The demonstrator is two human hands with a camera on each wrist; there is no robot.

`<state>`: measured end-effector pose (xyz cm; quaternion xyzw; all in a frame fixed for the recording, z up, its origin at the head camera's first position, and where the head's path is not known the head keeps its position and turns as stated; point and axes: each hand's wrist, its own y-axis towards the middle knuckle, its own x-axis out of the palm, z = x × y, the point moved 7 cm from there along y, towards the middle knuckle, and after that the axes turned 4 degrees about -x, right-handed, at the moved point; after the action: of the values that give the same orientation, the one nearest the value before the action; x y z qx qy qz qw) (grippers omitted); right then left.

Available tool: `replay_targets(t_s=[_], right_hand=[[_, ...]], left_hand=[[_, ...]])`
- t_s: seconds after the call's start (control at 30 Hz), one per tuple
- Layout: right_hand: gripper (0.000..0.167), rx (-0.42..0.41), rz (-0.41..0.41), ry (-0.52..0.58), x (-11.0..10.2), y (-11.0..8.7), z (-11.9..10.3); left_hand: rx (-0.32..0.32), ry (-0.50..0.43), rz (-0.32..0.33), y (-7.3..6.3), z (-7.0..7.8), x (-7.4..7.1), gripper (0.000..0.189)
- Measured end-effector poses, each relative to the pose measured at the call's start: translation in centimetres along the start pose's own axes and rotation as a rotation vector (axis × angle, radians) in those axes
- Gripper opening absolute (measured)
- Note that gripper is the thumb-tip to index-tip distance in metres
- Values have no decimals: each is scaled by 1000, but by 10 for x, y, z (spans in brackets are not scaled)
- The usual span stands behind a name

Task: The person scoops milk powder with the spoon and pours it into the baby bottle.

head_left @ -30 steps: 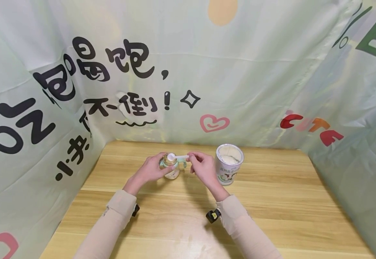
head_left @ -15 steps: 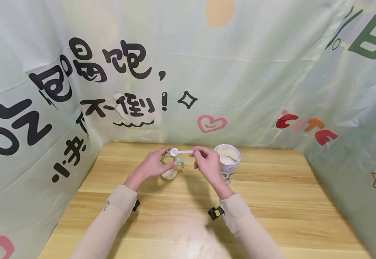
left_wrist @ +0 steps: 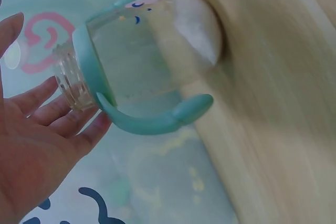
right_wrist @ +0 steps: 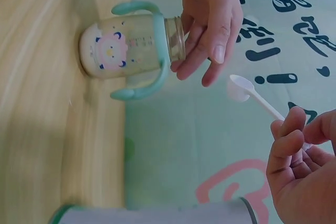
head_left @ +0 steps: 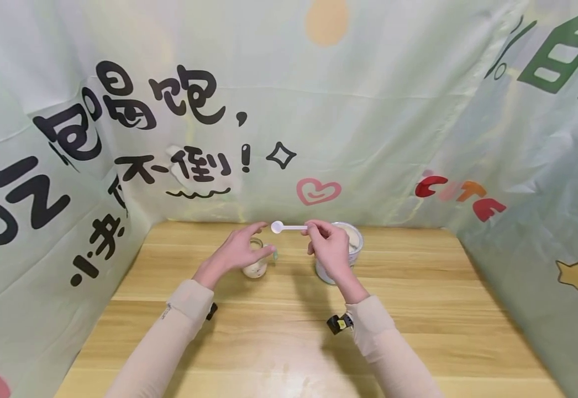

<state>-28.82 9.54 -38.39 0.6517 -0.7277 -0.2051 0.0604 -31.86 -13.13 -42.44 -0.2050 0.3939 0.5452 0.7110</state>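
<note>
- Printed fabric backdrop (head_left: pixel 378 132) surrounding the table.
- Wood-grain table (head_left: pixel 279 342) beneath both arms.
- Open-topped powder tin (right_wrist: pixel 157 215) standing on it, partly behind the right hand.
- Two-handled baby bottle (right_wrist: pixel 123 45) upright on the table, left of the tin.
- Left hand (head_left: pixel 236 251): fingers spread about the bottle's neck; contact cannot be told.
- Right hand (head_left: pixel 331 246): pinching the scoop's handle.
- White measuring scoop (head_left: pixel 286 227), raised between bottle and tin.

You've a gap betw. the bottle (head_left: pixel 255 270) & can (head_left: pixel 325 273), down to the table (head_left: pixel 269 337); a handle (head_left: pixel 276 255) juts in, & the scoop (head_left: pixel 293 228) in yr R hand (head_left: pixel 330 247) pokes in above neck ht. Yr L hand (head_left: pixel 236 251) blocks the neck from L. Curtain (head_left: pixel 383 143) stops you at back; nr side's free.
</note>
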Motion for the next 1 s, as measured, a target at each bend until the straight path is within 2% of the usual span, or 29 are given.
replay_targets(t_s=[0.33, 0.8, 0.9, 1.0], right_hand=[[22, -2, 41, -14, -28, 2, -1], [25, 85, 104, -35, -65, 1, 4], [24, 106, 120, -50, -72, -3, -8], [25, 114, 138, -56, -80, -3, -7]], left_hand=[[0, -20, -37, 12, 16, 7, 81], [52, -36, -71, 27, 41, 20, 85], [57, -37, -77, 29, 47, 24, 85], [55, -37, -82, 31, 51, 29, 86]])
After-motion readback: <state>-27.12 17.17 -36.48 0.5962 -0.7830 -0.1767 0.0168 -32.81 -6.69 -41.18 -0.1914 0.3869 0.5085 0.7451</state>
